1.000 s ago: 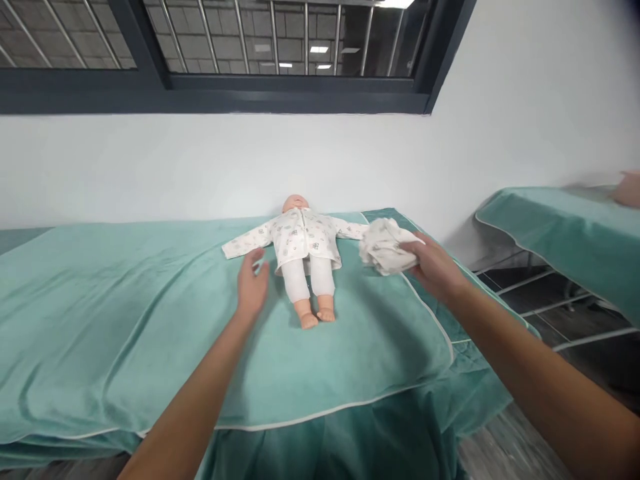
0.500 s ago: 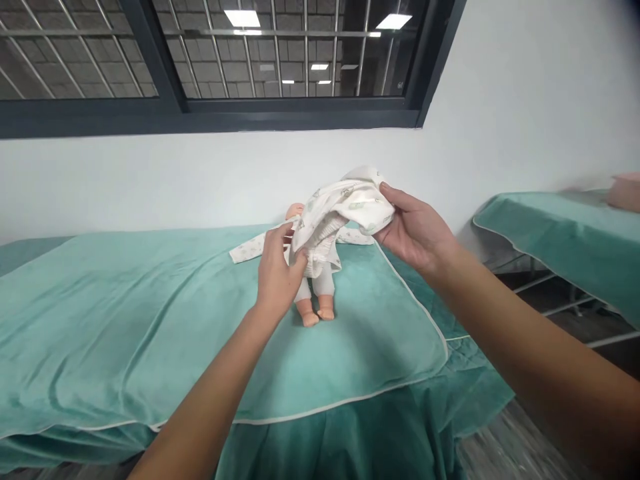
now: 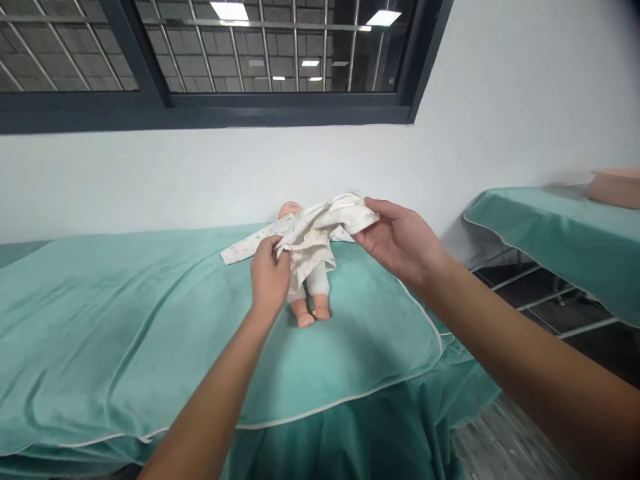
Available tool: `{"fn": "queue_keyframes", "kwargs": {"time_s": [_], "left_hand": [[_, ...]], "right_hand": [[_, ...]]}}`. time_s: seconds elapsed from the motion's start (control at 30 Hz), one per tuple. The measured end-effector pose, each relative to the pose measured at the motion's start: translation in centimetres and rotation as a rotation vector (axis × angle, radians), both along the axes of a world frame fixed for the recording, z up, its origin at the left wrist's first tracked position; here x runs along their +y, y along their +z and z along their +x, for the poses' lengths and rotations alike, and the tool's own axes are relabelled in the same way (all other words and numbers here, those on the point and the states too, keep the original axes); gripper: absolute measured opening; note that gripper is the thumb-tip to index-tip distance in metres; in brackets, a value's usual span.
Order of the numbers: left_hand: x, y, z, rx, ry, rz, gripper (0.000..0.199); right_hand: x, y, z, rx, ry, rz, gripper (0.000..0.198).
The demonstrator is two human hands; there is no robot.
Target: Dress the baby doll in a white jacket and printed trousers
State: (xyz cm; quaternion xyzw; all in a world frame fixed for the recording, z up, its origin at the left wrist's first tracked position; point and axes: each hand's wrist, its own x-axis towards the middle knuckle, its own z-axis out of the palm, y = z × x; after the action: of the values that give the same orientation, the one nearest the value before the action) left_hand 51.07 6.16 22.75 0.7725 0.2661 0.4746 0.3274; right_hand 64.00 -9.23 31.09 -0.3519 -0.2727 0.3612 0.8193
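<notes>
A baby doll [image 3: 319,285] lies on its back on the green bed cover, feet toward me. It wears a long-sleeved white printed top [image 3: 244,249], one sleeve stretched out to the left. Above its body I hold up a loose white printed baby garment [image 3: 327,219], which hides the doll's chest and part of its head. My left hand [image 3: 270,277] is closed on the garment's lower left edge. My right hand [image 3: 400,240] pinches its upper right end between thumb and fingers.
The green cover [image 3: 165,333] with white piping spreads over the bed against a white wall [image 3: 225,173]. A barred window [image 3: 280,53] is above. To the right stands another green-covered bed [image 3: 555,233] with a pink basin-like object [image 3: 615,188] on it.
The garment has come down and is stretched flatter between my hands. My right hand has moved lower and left, and my left hand has closed more tightly on the edge.
</notes>
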Motion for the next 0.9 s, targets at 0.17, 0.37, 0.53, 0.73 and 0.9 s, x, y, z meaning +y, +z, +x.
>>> {"fn": "queue_keyframes", "kwargs": {"time_s": [0.17, 0.37, 0.53, 0.73, 0.9], "left_hand": [[-0.1, 4.9, -0.9, -0.05, -0.037, 0.107, 0.031], [-2.7, 10.6, -0.5, 0.05, -0.167, 0.054, 0.033], [-2.8, 13.5, 0.0, 0.131, -0.259, 0.032, 0.023], [-0.4, 14.3, -0.7, 0.173, -0.127, 0.058, 0.016], [-2.3, 13.8, -2.3, 0.128, -0.385, 0.004, 0.033]], "right_hand": [[-1.2, -2.6, 2.0, -0.053, -0.299, -0.138, 0.032], [-2.1, -2.8, -0.6, -1.182, -0.406, -0.194, 0.056], [-1.5, 0.0, -2.7, -2.093, -0.442, -0.067, 0.034], [-0.7, 2.8, -1.5, -2.213, -0.532, -0.161, 0.013], [-0.4, 3.8, -0.1, -1.757, -0.505, -0.254, 0.013]]}}
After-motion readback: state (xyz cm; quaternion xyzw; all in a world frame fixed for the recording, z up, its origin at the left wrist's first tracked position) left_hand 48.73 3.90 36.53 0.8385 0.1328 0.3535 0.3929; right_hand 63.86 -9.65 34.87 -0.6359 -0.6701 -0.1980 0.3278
